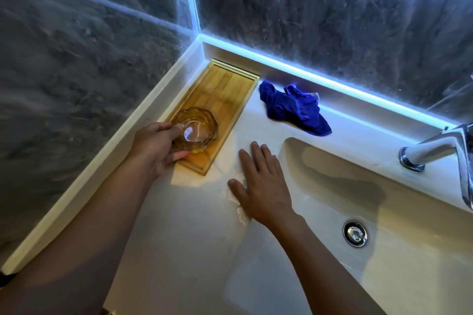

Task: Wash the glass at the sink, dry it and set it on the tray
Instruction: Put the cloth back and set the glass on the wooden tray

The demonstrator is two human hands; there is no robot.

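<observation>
Glass stands on the tray, your left hand closed around it in a firm grip; right hand lies flat and empty on the desk. I judge this the setting-down step: next, open the fingers and let go gently.

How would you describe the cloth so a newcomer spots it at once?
Start at the sink and look past its far-left corner to the counter below the lit wall strip. The cloth lies crumpled there, right of the tray. It is the only deep blue, soft thing in view.

Left hand gripping glass on wooden tray, right hand flat on counter
</observation>
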